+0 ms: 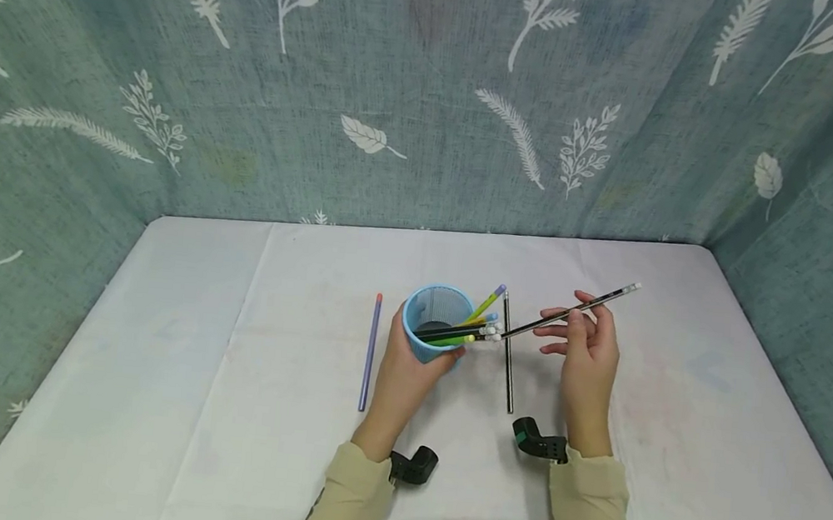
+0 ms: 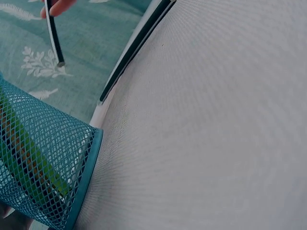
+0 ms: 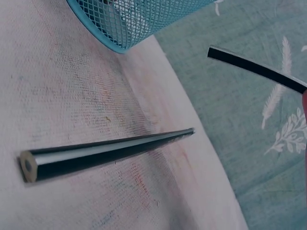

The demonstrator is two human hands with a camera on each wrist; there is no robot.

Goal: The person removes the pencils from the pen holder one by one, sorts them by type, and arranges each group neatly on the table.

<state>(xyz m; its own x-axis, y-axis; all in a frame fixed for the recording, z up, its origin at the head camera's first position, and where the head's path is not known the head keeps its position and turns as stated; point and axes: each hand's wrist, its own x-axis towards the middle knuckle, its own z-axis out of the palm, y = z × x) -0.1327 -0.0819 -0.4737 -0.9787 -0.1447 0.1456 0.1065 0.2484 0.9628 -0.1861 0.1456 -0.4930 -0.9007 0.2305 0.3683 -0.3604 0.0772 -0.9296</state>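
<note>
My left hand [image 1: 404, 384] grips a blue mesh pencil cup [image 1: 437, 298] [image 2: 72, 127] around its side. Several pencils lean in the cup, black, green and yellow ones, their ends over its right rim. Between thumb and fingers, my right hand [image 1: 593, 356] pinches a black-and-silver pencil [image 1: 569, 313] [image 3: 254, 68]. Its white eraser end points up to the right, the other end towards the pencils at the cup. Below it, a second black-and-silver pencil [image 1: 508, 378] [image 3: 105, 153] lies on the table, right of the cup.
A purple pencil [image 1: 369, 356] with a reddish tip lies left of the cup. The table [image 1: 147, 401] has a white cover. A green curtain [image 1: 425, 169] with white leaf prints stands behind it and along both sides.
</note>
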